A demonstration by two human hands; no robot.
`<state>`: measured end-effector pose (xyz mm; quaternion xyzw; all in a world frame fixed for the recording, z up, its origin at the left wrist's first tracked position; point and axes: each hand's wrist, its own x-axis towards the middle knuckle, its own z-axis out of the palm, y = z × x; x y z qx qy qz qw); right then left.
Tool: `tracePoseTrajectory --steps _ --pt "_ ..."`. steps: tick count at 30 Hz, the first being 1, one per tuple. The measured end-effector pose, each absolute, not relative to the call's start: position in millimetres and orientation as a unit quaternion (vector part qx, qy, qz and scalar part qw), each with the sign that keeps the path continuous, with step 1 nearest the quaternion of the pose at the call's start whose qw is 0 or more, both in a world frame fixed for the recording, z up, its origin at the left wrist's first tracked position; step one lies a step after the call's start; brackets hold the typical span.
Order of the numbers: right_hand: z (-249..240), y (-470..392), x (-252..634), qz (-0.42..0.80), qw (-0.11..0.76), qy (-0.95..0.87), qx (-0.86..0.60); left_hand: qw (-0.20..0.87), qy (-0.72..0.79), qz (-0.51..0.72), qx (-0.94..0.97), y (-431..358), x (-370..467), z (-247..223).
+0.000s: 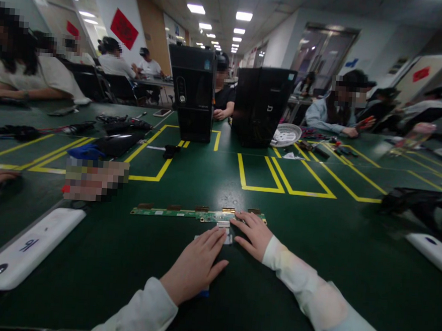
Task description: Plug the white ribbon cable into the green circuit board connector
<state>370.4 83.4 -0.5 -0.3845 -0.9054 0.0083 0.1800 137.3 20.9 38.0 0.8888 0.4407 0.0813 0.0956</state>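
Note:
A long, narrow green circuit board lies crosswise on the green table, with copper-coloured tabs along its far edge. My right hand rests on the board's right part, palm down, its fingers spread. Just in front of the board, my left hand lies flat over a pale ribbon cable and a whitish piece, its fingers extended and the thumb apart. Most of what is beneath the left hand is hidden. A bit of blue shows under the left palm.
Two black computer towers stand upright farther back. A white device lies at left, another white device at right. Cables, a white basket and yellow tape lines are on the table. Other people sit around it.

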Motion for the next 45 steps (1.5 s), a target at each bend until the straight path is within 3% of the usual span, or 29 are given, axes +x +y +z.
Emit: tracePoseTrajectory --steps 45 --pt "4.3 80.4 371.9 0.041 0.18 -0.906 -0.381 0.142 0.317 0.11 0.931 60.1 115.3 49.2"
